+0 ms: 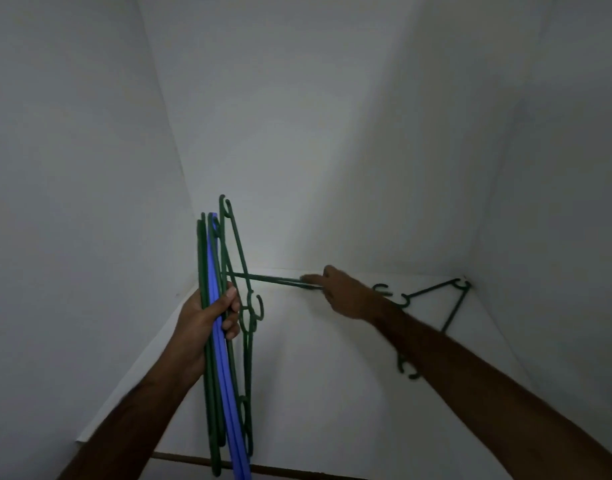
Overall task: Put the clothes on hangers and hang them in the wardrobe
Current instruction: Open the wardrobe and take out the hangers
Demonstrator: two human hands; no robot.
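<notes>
Inside white wardrobe shelf (332, 375), walls close left, far, right. Left hand (207, 320) clamped round upright bundle of hangers (214, 341) (green, one blue). Right hand (346, 294) pinching green hanger bar (273, 279) at mid-shelf. More green hangers (450, 303) lying in far right corner. Near shelf floor open.

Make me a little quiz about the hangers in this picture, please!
1. True or false: the left hand holds only green hangers.
2. Which hand grips the green hanger stretched across the middle? A) left B) right
3. Where does the loose green hanger lie?

Key:
1. False: a blue hanger sits in the bunch of green hangers.
2. B, the right hand.
3. On the white shelf, in the far right corner, partly behind the right arm.
</notes>
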